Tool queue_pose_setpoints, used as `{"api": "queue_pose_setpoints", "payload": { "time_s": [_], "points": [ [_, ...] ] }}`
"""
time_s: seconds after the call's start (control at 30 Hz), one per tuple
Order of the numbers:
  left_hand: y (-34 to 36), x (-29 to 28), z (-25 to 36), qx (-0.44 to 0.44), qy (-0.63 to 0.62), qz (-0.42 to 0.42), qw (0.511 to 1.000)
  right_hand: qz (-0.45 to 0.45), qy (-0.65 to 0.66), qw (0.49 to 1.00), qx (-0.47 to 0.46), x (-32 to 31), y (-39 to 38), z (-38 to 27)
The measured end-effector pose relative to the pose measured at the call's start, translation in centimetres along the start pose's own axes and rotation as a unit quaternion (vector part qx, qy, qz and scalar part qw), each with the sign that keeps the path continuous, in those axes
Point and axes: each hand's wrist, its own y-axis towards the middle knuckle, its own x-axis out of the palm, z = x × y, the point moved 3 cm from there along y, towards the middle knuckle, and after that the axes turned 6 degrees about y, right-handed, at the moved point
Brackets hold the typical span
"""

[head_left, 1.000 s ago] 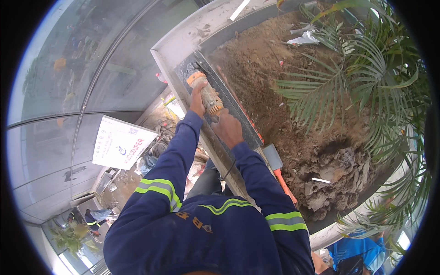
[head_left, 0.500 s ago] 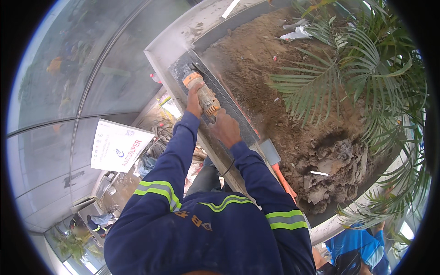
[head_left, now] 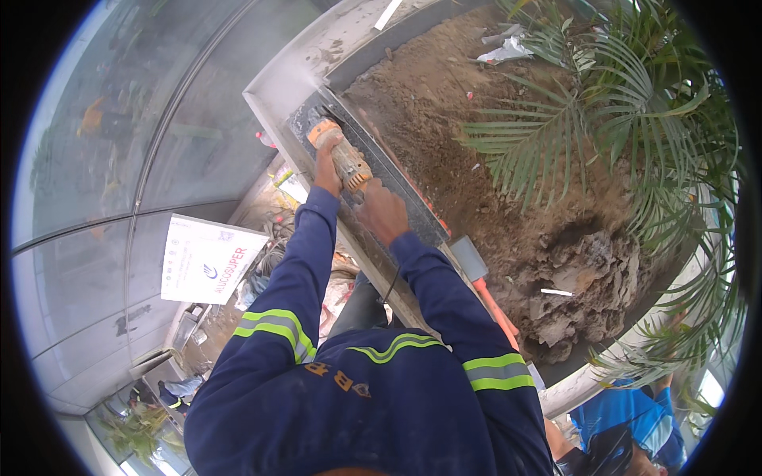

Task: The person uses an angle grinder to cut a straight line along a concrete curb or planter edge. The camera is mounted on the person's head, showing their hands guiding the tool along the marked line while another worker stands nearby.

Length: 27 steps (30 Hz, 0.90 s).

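A dusty orange angle grinder [head_left: 349,163] lies slanted over a dark speckled stone slab [head_left: 421,213] on the planter's ledge. Around the front of its body, just behind the head, my left hand [head_left: 326,168] is closed. My right hand [head_left: 382,213] is closed at the tool's rear end, its fingertips partly hidden. The grinder's head is at the slab's far end, where pale dust hangs in the air; its disc is not clearly visible. From below my right wrist a dark cord [head_left: 391,284] runs down past the ledge.
Right of the slab, the planter holds brown soil [head_left: 429,95], a lumpy mound [head_left: 583,278] and palm fronds [head_left: 532,143]. A grey-bladed tool with an orange handle [head_left: 496,313] rests along its edge. A white printed board [head_left: 208,258] stands left. Someone in blue [head_left: 627,416] is at lower right.
The grinder and both my hands have shifted slightly left in view, as has the planter edge. Haze around the far end of the ledge looks thicker. Both hands keep their hold.
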Motion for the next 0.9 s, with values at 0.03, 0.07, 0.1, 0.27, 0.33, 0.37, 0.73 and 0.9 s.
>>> {"api": "queue_pose_setpoints", "payload": {
  "time_s": [0.03, 0.07, 0.1, 0.27, 0.33, 0.37, 0.73, 0.9],
  "points": [
    [-0.1, 0.2, 0.2, 0.001, 0.001, 0.001, 1.0, 0.003, -0.001, 1.0, -0.01, 0.0, 0.1, 0.0],
    [-0.1, 0.4, 0.2, -0.006, -0.001, 0.004, 1.0, 0.0, -0.001, 1.0, 0.001, 0.1, 0.3, 0.2],
    [0.1, 0.3, 0.4, -0.011, -0.002, 0.009, 1.0, -0.005, 0.0, 1.0, 0.008, 0.1, 0.4, -0.1],
    [0.5, -0.1, 0.9, 0.0, 0.003, 0.001, 1.0, -0.007, -0.011, 1.0, 0.009, 0.0, 0.8, -1.0],
    [0.5, 0.2, 1.2, 0.0, 0.001, -0.002, 1.0, 0.0, -0.002, 1.0, 0.005, 0.2, 1.2, -0.7],
    [0.5, 0.4, 1.3, -0.003, -0.005, 0.0, 1.0, 0.007, -0.007, 1.0, 0.0, 0.3, 1.3, -0.6],
    [-1.7, 0.8, -0.4, -0.001, 0.021, 0.008, 1.0, -0.014, 0.003, 1.0, 0.028, -0.8, -1.1, 0.0],
    [-2.2, 0.7, -1.4, -0.025, 0.001, 0.01, 1.0, -0.038, -0.013, 0.998, 0.041, -0.9, -2.0, 0.6]
  ]
}}
